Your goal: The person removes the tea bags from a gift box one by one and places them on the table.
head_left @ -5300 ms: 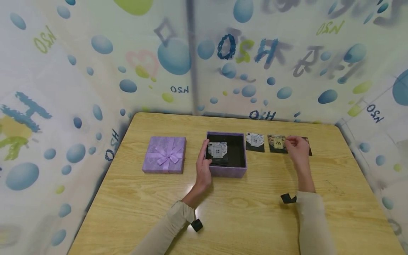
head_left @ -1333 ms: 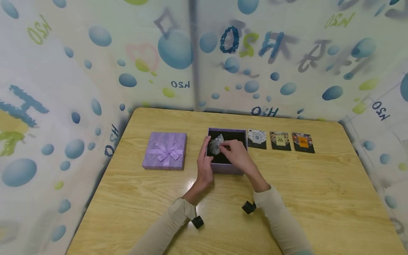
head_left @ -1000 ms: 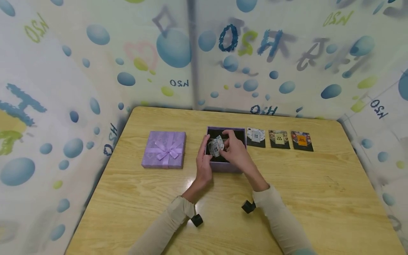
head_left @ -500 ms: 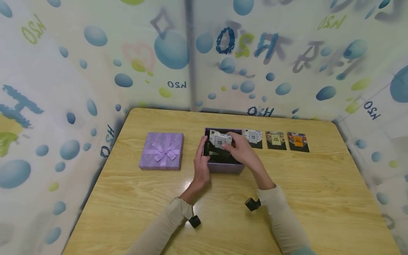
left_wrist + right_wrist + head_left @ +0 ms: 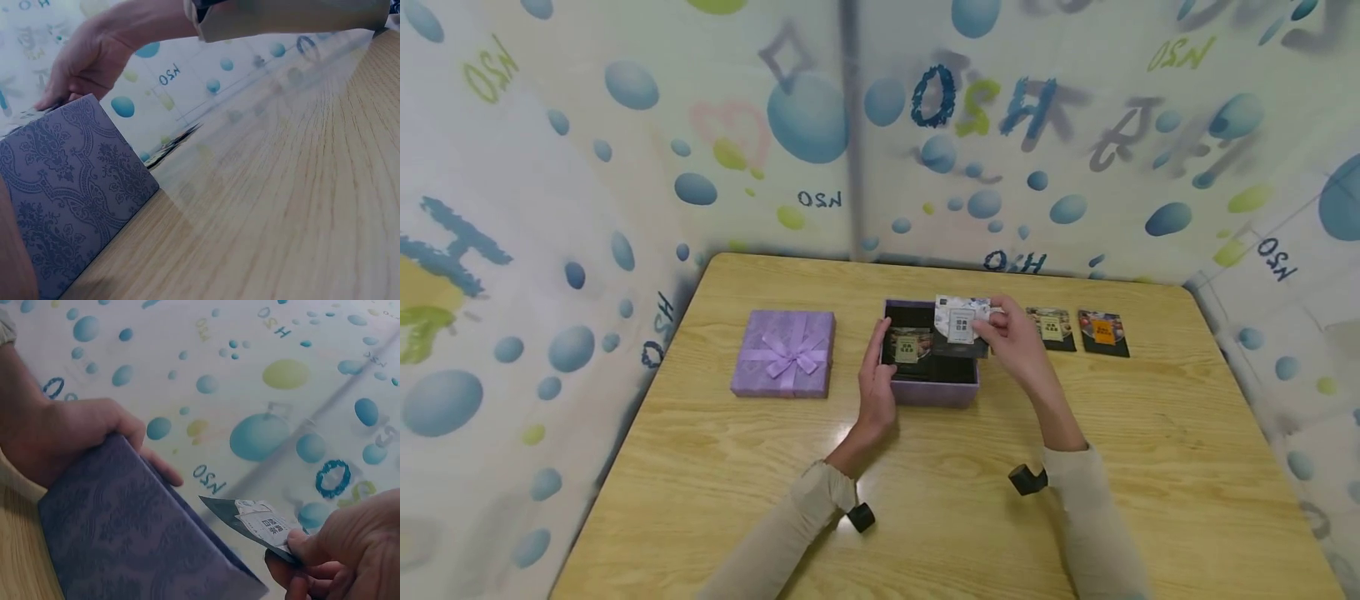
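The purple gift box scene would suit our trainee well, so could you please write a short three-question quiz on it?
1. True or false: the right hand pinches a white-patterned packet above the open purple box.
2. How many packets lie on the table to the right of that hand?
A. one
B. two
C. four
3. Fill in: the lid with the bow lies to the ____ of the box, on the side of the left hand.

Key:
1. True.
2. B: one with a yellowish label and one with an orange label.
3. Left; the left hand rests against the box's left wall.
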Action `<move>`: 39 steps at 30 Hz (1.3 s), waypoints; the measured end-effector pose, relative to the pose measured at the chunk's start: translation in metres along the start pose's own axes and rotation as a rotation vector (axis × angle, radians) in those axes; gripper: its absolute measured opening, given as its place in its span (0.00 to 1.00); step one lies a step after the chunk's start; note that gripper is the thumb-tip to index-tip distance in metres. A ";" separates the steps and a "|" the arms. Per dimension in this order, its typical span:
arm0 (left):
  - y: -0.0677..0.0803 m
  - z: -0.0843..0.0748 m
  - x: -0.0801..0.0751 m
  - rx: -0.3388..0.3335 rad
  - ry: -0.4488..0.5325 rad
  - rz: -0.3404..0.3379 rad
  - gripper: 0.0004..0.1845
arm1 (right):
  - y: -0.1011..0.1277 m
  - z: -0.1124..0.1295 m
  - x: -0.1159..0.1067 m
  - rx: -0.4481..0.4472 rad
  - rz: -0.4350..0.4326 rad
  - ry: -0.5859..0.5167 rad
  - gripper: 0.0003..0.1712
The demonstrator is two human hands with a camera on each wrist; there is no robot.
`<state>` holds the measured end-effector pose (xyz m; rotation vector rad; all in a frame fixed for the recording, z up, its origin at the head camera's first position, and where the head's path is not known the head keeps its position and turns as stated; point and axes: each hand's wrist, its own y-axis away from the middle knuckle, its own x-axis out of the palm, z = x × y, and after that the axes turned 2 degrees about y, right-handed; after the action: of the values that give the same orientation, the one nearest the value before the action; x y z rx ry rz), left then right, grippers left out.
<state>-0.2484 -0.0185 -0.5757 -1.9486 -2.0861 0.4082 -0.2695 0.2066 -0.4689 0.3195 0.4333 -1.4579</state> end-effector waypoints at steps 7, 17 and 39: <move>0.000 -0.001 0.001 0.010 0.006 0.000 0.40 | 0.008 -0.017 -0.019 0.075 0.005 0.024 0.23; 0.001 -0.003 0.001 0.018 0.029 -0.008 0.40 | 0.016 -0.025 -0.038 0.091 0.087 0.046 0.29; 0.001 0.001 0.000 0.029 0.021 0.009 0.40 | 0.022 -0.048 -0.065 0.179 0.087 0.101 0.32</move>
<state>-0.2481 -0.0184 -0.5773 -1.9382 -2.0478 0.4157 -0.2557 0.2880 -0.4822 0.5506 0.3657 -1.4025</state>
